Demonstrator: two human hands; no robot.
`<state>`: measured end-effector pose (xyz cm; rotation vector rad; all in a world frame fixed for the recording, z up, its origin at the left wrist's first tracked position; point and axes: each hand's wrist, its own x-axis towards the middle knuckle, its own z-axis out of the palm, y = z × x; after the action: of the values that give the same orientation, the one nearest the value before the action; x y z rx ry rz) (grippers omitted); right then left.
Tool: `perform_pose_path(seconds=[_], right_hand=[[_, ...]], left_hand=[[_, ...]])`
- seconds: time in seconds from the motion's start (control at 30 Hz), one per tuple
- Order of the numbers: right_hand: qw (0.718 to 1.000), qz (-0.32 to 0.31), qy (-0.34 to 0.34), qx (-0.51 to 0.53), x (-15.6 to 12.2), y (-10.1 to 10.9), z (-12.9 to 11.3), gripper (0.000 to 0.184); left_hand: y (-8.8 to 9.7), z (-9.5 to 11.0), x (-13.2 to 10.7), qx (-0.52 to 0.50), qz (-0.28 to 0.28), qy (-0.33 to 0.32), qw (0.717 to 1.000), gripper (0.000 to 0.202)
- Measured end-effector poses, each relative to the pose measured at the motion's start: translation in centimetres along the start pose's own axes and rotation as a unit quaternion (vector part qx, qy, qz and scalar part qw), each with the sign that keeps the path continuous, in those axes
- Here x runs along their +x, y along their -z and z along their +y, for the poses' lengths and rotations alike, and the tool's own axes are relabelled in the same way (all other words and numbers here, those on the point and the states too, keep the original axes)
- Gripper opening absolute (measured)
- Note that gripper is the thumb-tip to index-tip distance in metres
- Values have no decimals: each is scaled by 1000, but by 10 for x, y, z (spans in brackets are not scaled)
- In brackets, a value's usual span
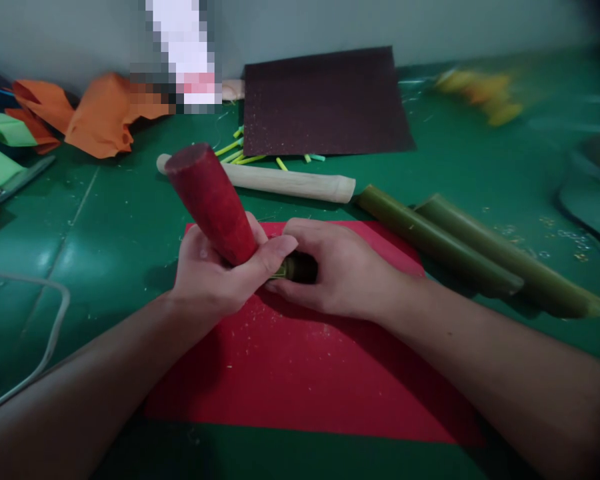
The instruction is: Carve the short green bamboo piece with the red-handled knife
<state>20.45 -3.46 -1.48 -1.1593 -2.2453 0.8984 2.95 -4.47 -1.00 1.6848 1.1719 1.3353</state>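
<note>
My left hand [220,280] is closed round a thick red cylinder [213,203], which tilts up and away to the left. The thumb of that hand stretches toward my right hand. With curled fingers, my right hand [333,267] grips a small dark, rounded object [303,267] with a greenish-gold patterned part; its kind is hard to make out, as fingers cover much of it. Both hands meet just over a red sheet [300,387] strewn with pale crumbs. Behind the red cylinder lies a pale bamboo stick [295,183].
Two green bamboo pieces [445,240] lie at the right, near scattered small rings [573,240]. A dark brown sheet [325,103] lies at the back over yellow-green tubes. Orange paper [100,117], scissors [20,180] and a pale cable [55,327] are on the left.
</note>
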Motion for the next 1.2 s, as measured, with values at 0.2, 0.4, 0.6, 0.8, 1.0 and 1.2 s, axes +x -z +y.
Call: perform_pose_path(seconds=[0.2, 0.4, 0.6, 0.8, 1.0, 1.2], right_hand=[[1000, -6, -1, -11, 0, -1, 1, 20], [1000, -10, -3, 3, -1, -1, 0, 18], [1000, -14, -5, 5, -1, 0, -1, 19], [1000, -3, -2, -3, -2, 0, -2, 16], [1000, 3, 9, -8, -2, 1, 0, 17], [1000, -15, -7, -25, 0, -1, -3, 22]], left_hand=[[-1, -2, 8, 29, 88, 1, 996, 25], [-1, -3, 5, -13, 77, -8, 997, 33], [-1, -3, 1, -39, 29, -16, 999, 40], [1, -3, 0, -8, 1, -31, 999, 34], [1, -6, 1, 24, 28, -52, 998, 31], [-1, -11, 7, 15, 110, -10, 994, 31]])
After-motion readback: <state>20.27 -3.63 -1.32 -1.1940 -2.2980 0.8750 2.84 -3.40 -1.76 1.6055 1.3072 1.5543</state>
